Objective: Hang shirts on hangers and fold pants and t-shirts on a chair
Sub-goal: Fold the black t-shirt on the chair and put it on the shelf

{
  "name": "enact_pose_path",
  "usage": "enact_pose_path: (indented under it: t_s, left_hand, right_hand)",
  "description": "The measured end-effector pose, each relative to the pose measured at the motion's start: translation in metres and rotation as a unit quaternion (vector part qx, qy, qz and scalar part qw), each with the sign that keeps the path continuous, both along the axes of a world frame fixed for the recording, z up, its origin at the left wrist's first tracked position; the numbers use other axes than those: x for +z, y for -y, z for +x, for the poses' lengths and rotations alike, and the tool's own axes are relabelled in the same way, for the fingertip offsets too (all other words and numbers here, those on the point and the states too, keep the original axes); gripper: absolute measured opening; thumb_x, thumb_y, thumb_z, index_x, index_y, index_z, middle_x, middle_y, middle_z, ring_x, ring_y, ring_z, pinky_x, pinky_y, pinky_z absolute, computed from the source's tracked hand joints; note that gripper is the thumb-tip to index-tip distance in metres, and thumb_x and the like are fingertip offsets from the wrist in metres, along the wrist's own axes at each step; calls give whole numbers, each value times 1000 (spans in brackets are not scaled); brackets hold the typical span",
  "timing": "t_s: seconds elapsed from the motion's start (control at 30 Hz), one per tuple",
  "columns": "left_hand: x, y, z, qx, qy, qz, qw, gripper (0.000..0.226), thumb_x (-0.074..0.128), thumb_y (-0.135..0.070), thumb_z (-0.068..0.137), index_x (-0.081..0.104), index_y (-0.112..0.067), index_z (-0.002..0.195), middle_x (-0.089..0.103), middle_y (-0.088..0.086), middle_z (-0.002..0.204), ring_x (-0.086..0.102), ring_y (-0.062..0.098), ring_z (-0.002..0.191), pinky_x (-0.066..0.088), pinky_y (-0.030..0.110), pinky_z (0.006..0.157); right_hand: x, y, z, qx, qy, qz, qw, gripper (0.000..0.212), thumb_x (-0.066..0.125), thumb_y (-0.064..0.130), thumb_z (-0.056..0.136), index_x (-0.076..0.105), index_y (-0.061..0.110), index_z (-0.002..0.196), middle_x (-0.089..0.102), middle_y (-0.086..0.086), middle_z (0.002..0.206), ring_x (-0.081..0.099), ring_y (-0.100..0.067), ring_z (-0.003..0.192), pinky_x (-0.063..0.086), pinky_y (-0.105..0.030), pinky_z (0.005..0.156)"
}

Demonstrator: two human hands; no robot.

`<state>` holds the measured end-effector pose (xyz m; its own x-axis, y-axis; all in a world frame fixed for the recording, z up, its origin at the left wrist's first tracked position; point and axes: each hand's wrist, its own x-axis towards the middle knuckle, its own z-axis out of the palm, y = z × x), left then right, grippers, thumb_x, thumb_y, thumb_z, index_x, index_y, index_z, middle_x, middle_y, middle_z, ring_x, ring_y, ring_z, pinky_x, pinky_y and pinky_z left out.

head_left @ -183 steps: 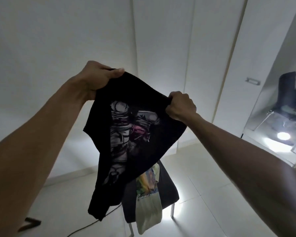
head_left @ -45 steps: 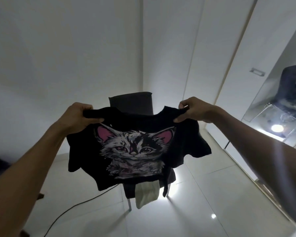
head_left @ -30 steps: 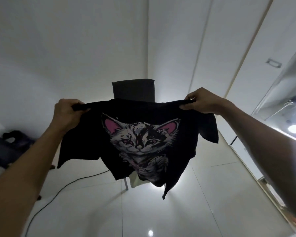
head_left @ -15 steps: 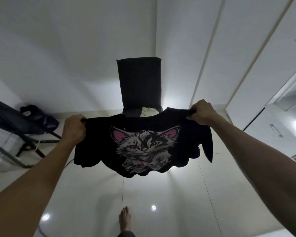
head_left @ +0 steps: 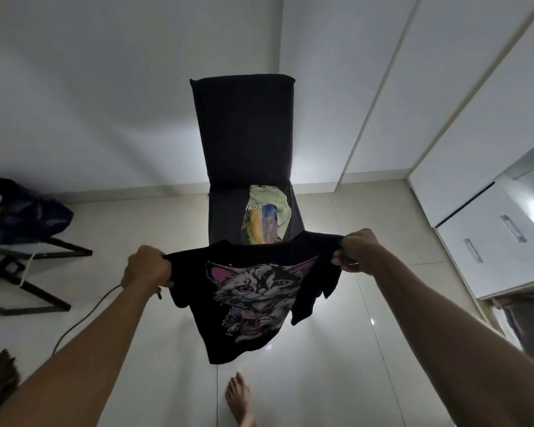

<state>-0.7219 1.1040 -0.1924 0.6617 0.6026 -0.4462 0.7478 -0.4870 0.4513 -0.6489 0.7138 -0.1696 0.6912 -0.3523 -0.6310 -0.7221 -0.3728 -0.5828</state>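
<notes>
If I lower the black cat t-shirt (head_left: 253,291) unevenly, its loose hem could bunch or slip off the near edge of the dark chair (head_left: 244,134), or rumple the pale green t-shirt (head_left: 267,217) already lying on the seat. My left hand (head_left: 147,269) has its grip curled tight round one shoulder; my right hand (head_left: 356,251) pinches the other between thumb and fingers. The shirt hangs stretched between them, just in front of the seat, print facing me.

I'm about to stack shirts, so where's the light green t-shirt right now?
In the head view, the light green t-shirt lies on the seat of the dark chair, centre frame, just beyond the black cat t-shirt held up in front of it.
</notes>
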Motion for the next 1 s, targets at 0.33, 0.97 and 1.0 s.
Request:
enact_pose_path:
  t_s: [0.33, 0.97, 1.0]
  left_hand:
    - [-81, -8, 108, 51, 17, 5, 999, 7, 57, 6, 85, 64, 7, 83, 64, 33, 95, 64, 40, 78, 48, 34, 64]
    - [-292, -38, 378, 61, -15, 83, 995, 10, 65, -1, 80, 61, 8, 84, 64, 28, 93, 66, 43, 84, 56, 46, 73]
    - [-302, -40, 385, 66, -20, 92, 993, 11, 66, -1, 79, 60, 8, 84, 64, 28, 93, 66, 44, 85, 57, 48, 75]
  right_hand:
    - [-82, -36, 95, -149, 33, -6, 988, 15, 49, -10, 87, 63, -6, 84, 70, -23, 81, 73, -36, 64, 62, -48, 54]
    - [-314, -74, 388, -109, 78, -54, 990, 21, 51, -3, 90, 65, 11, 95, 68, -16, 83, 71, -32, 59, 62, -48, 55]
    - [-327, -75, 395, -95, 78, -63, 990, 20, 52, -4, 89, 65, 11, 95, 68, -15, 83, 72, -32, 62, 62, -48, 57]
